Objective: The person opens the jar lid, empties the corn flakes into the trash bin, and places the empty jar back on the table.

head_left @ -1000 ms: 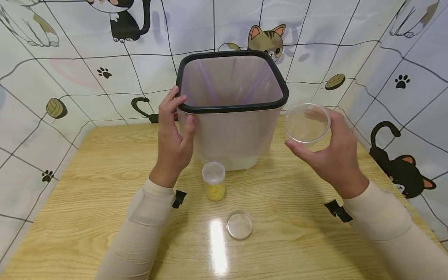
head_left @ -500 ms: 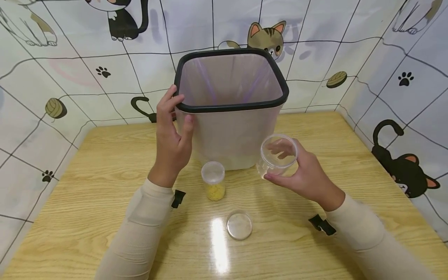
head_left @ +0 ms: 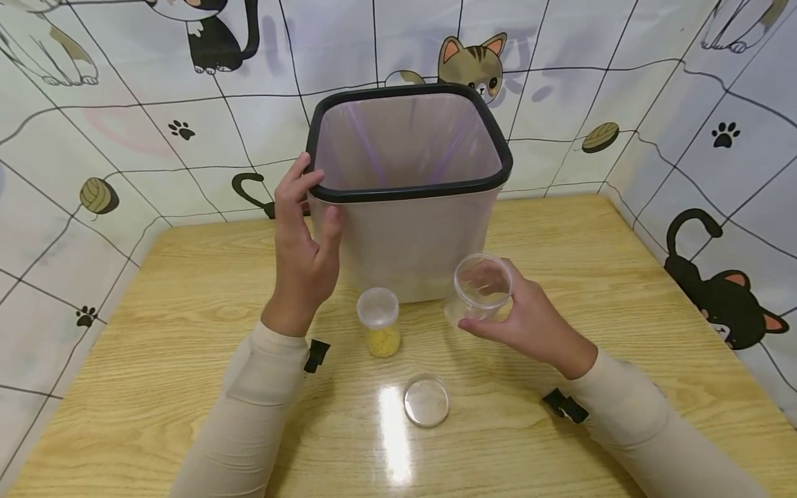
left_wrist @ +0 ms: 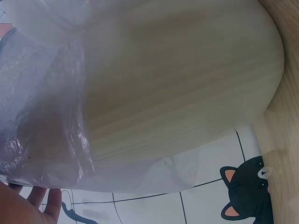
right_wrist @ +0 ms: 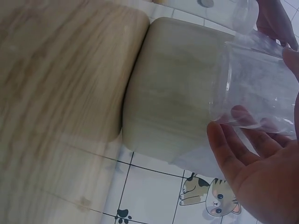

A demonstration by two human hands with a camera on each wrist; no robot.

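On the worktop [head_left: 498,436] stands a black-rimmed bin [head_left: 405,242] lined with translucent plastic. The left hand's [head_left: 305,259] spread fingers rest at its rim; the right hand [head_left: 532,321] grips a tilted clear jar [head_left: 462,308] before it. Nearer, a smaller jar [head_left: 379,324] holds yellow bits; nearest lies a clear disc [head_left: 426,400].

The head camera is looking forward and down over the table [head_left: 156,387] and bin [head_left: 405,242], while both wrist cameras are facing that same bin's side close up, turned sideways.
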